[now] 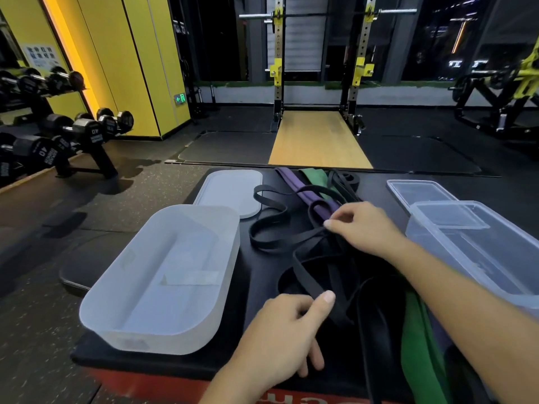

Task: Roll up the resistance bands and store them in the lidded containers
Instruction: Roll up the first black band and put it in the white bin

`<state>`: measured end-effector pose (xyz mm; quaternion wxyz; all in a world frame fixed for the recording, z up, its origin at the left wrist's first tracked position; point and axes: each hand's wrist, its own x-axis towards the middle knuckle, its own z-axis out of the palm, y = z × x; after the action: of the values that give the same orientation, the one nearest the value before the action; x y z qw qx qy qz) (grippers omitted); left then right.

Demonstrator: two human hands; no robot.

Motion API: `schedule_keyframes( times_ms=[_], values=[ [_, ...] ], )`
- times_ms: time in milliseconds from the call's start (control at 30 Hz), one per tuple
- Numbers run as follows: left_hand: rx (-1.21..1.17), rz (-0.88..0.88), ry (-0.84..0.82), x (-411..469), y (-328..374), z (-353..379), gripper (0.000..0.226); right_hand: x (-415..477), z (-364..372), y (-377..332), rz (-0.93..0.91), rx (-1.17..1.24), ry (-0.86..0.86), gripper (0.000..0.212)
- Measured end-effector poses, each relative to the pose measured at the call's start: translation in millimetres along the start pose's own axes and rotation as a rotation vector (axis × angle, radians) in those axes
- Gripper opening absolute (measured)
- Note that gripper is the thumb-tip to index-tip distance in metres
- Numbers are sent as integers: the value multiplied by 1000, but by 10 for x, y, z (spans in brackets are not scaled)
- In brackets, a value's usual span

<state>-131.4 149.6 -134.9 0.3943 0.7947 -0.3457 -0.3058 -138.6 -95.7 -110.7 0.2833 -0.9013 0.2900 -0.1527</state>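
Observation:
A tangle of narrow black resistance bands (271, 223) lies on the black padded box top (253, 287), between two containers. My left hand (288, 325) pinches one black band near the front, thumb up on it. My right hand (358, 225) pinches another black strand further back, beside a purple band (297, 185). A green band (315, 176) lies at the far edge, and another green band (420, 348) hangs over the near right. A frosted oval container (122, 293) stands open on the left with its lid (230, 191) behind it. A clear rectangular container (478, 249) stands on the right.
A clear flat lid (420, 191) lies behind the rectangular container. A dumbbell rack (58, 135) stands to the left on the gym floor. A squat rack (320, 68) with a wooden platform stands ahead. A black pad (84, 266) lies on the floor, left of the box.

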Motion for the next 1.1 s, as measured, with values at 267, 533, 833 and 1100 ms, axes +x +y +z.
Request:
schedule_keyframes(
  times_ms=[267,533,833,1100],
  values=[
    [158,68,602,144,-155,37,35,-103,220,-20,-135,-480,-317,65],
    [38,326,608,187,-237,182,62,-77,31,-73,-99,-243,-7,11],
    [143,113,462,258,-250,181,33,-14,-95,90,-39,70,140,30],
    [168,99,504,357,-294,191,39,-37,50,44,218,-124,-218,22]
  ],
)
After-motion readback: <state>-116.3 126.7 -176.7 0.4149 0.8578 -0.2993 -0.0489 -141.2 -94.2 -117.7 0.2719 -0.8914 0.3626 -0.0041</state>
